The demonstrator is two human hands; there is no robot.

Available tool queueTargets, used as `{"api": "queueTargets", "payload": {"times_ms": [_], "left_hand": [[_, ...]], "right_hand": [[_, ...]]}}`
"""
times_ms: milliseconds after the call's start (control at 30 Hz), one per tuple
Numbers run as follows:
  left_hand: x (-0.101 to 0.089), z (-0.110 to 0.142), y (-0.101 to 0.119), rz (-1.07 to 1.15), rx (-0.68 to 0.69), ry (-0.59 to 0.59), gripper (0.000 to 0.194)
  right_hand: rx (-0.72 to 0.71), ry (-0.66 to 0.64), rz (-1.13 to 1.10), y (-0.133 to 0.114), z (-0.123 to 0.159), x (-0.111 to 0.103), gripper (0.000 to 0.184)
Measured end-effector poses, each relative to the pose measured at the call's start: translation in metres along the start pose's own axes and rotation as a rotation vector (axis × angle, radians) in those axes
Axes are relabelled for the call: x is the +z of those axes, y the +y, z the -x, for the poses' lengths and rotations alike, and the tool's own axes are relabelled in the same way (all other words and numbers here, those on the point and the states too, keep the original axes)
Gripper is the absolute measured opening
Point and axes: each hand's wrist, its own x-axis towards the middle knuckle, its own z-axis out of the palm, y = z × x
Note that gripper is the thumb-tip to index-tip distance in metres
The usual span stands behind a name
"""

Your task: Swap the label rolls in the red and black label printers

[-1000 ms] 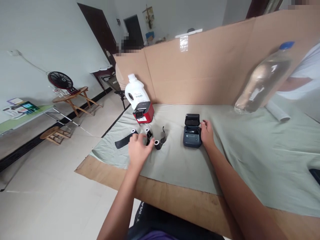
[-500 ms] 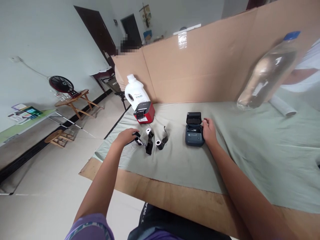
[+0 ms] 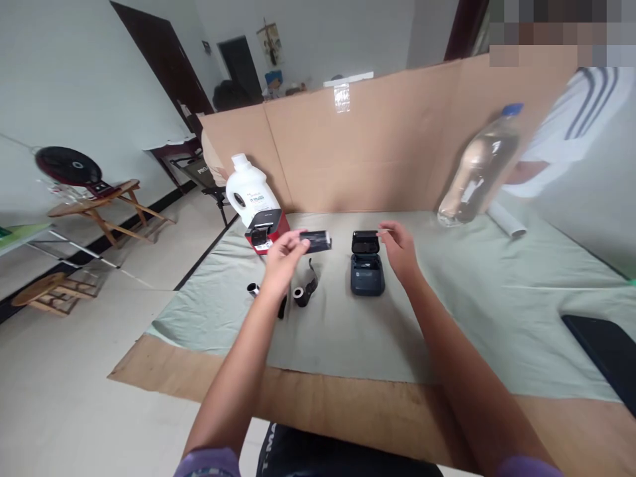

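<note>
Between the thumb and fingers of my left hand (image 3: 284, 260) is a small black label roll (image 3: 316, 242), held above the cloth. My right hand (image 3: 401, 253) is at the right edge of the raised lid of a dark blue portable label printer (image 3: 368, 277), fingers apart; I cannot tell if they touch it. The printer stands upright with its compartment uncovered. Below my left hand a second black roll (image 3: 301, 296) lies with a loose curling strip. Another roll (image 3: 253, 289) sits further left, partly behind my left forearm.
A red and black box-shaped device (image 3: 263, 225) stands before a white jug (image 3: 251, 192). Cardboard (image 3: 358, 152) walls off the back. At right are a clear bottle (image 3: 479, 169), a white tube (image 3: 507, 220), a black phone (image 3: 603, 354) and a person's white sleeve (image 3: 579, 126).
My left hand has lifted a black roll from the group and carried it right, towards the printer. My right hand has shifted from the printer's side up to its lid. The view has turned right.
</note>
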Motion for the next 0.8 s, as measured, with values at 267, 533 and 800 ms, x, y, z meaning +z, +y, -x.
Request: {"api": "queueTargets", "payload": {"times_ms": [267, 533, 800], "left_hand": [[0.079, 0.051, -0.048, 0.288, -0.181, -0.047, 0.050], [0.079, 0.064, -0.066, 0.269, -0.259, -0.089, 0.066], [0.095, 0.090, -0.071, 0.163, -0.230, -0.168, 0.084]], "right_hand": [[-0.135, -0.739, 0.283, -0.084, 0.011, -0.018, 0.019], [-0.088, -0.804, 0.324, -0.072, 0.011, -0.010, 0.014], [-0.118, -0.405, 0.302, -0.025, -0.008, -0.021, 0.026]]}}
